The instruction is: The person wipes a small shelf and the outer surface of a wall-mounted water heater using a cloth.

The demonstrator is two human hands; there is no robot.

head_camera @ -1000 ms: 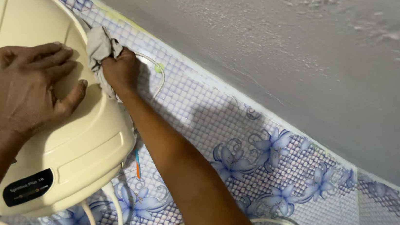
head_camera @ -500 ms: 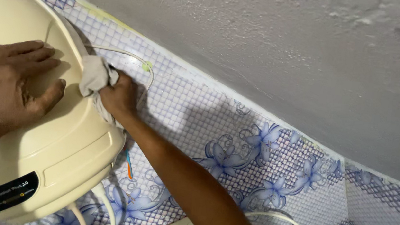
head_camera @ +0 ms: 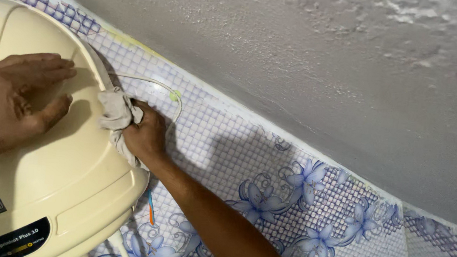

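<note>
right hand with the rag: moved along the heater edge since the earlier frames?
Yes. The right hand with the rag slid down the cream heater rim, away from its top toward its lower end.

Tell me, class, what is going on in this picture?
A person presses the left hand flat on a cream, rounded wall-mounted appliance. The right hand holds a crumpled grey cloth against the appliance's edge, beside the blue floral tiled wall. A thin white cable loops just behind it.
</note>
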